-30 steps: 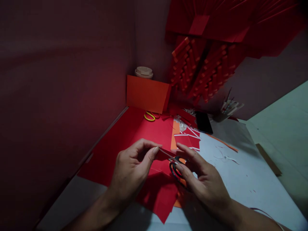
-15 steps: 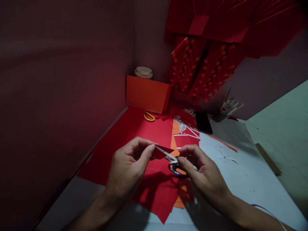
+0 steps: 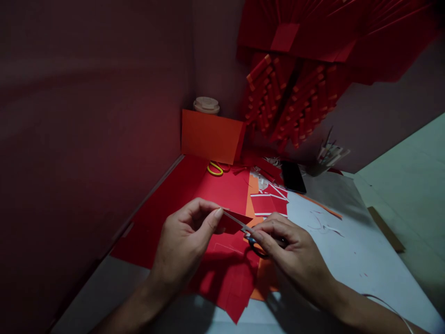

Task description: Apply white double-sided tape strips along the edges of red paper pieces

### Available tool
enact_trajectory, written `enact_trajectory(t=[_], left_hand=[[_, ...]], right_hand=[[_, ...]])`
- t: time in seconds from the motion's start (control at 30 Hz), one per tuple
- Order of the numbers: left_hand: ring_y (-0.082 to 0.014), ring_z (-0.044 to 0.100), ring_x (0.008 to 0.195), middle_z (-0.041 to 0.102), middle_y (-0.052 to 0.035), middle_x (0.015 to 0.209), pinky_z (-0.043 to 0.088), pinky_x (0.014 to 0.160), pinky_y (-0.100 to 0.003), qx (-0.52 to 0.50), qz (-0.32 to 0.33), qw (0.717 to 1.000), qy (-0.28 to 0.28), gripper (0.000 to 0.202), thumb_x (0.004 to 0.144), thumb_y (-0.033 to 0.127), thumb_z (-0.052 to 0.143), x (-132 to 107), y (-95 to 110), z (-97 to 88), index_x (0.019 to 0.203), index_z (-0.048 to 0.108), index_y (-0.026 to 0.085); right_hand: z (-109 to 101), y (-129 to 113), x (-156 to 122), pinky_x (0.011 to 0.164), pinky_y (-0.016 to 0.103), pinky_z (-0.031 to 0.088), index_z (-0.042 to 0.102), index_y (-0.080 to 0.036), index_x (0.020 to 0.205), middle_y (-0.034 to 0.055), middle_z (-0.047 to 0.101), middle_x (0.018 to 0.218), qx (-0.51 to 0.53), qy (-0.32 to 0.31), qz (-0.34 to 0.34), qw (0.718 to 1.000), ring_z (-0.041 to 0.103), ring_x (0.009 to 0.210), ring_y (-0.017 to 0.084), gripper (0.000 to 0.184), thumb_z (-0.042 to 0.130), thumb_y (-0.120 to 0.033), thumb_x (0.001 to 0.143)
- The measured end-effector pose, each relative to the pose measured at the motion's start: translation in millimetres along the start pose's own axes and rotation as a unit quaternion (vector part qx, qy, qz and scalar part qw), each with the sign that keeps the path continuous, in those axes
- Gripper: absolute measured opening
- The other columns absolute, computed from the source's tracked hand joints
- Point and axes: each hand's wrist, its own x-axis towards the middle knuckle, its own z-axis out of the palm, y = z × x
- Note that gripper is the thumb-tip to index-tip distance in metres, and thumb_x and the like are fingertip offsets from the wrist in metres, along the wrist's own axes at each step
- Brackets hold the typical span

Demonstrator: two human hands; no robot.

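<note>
My left hand pinches a small piece of red paper between thumb and fingertips. A narrow white strip of tape runs along the paper's near edge towards my right hand. My right thumb and forefinger are closed on the strip's right end. Scissors with dark handles hang from the same hand, their blades mostly hidden. Below both hands lie larger red sheets and orange paper.
Yellow-handled scissors lie behind, near a standing orange card and a lidded cup. Red cards with white strips, a phone and a pen holder are to the right. Red paper firecrackers hang on the wall.
My right fingers have closed in on the white strip and pinch it. The scissors have tipped lower, under that hand. My left hand stays in place with the red paper.
</note>
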Motion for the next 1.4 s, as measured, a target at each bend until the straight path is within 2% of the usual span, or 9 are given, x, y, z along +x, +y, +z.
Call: enact_trajectory(t=[0.3, 0.77, 0.97, 1.13, 1.23, 1.4], left_hand=[[-0.0103, 0.063, 0.064, 0.066, 0.0028, 0.067, 0.05, 0.061, -0.017, -0.022, -0.015, 1.0, -0.003, 0.015, 0.084, 0.03, 0.064, 0, 0, 0.3, 0.076, 0.065, 0.017], [-0.0083, 0.063, 0.062, 0.065, 0.0038, 0.066, 0.05, 0.06, -0.014, -0.035, -0.03, 0.999, -0.005, 0.016, 0.083, 0.029, 0.065, -1, 3, 0.5, 0.074, 0.063, 0.017], [-0.0081, 0.061, 0.061, 0.062, 0.0041, 0.066, 0.05, 0.059, -0.014, -0.055, -0.04, 0.998, -0.01, 0.016, 0.082, 0.031, 0.066, 0, 1, 0.4, 0.075, 0.063, 0.017], [-0.0084, 0.055, 0.061, 0.056, 0.0045, 0.069, 0.057, 0.062, -0.022, -0.119, -0.072, 0.989, -0.044, 0.017, 0.081, 0.032, 0.068, 5, -3, 0.1, 0.076, 0.063, 0.017], [-0.0092, 0.057, 0.064, 0.057, 0.0043, 0.072, 0.057, 0.066, -0.025, -0.15, -0.086, 0.982, -0.071, 0.015, 0.081, 0.032, 0.068, 6, -8, -1.7, 0.079, 0.063, 0.018], [-0.0097, 0.059, 0.07, 0.063, 0.003, 0.075, 0.049, 0.066, -0.019, -0.134, -0.102, 0.981, -0.095, 0.017, 0.077, 0.028, 0.073, 6, -9, -3.5, 0.088, 0.064, 0.019]], right_hand=[[-2, 1, 1, 0.057, 0.029, 0.046, 0.071, -0.019, 0.079, 0.0049, 0.062, 0.074, -0.013, 0.029, -0.023, 0.999, 0.057, 0.065, 0.017, 0.02, 0.058, -0.031, 0.089], [0, 2, 2, 0.057, 0.027, 0.046, 0.07, -0.019, 0.078, 0.0042, 0.061, 0.073, -0.007, 0.039, -0.035, 0.999, 0.057, 0.065, 0.016, 0.019, 0.058, -0.028, 0.089], [0, 3, 2, 0.055, 0.026, 0.043, 0.07, -0.018, 0.078, 0.0026, 0.059, 0.071, -0.009, 0.05, -0.066, 0.997, 0.054, 0.062, 0.014, 0.013, 0.06, -0.02, 0.086], [0, 1, 1, 0.056, 0.025, 0.042, 0.068, -0.018, 0.076, 0.0007, 0.058, 0.069, 0.004, 0.071, -0.102, 0.992, 0.053, 0.061, 0.012, 0.011, 0.061, -0.014, 0.084], [1, 1, 1, 0.057, 0.024, 0.043, 0.067, -0.018, 0.076, 0.0001, 0.058, 0.069, 0.016, 0.073, -0.12, 0.99, 0.054, 0.062, 0.012, 0.011, 0.061, -0.011, 0.082], [1, 1, 2, 0.055, 0.022, 0.042, 0.067, -0.018, 0.076, 0.0, 0.056, 0.069, 0.037, 0.055, -0.142, 0.988, 0.053, 0.062, 0.011, 0.013, 0.061, -0.006, 0.079]])
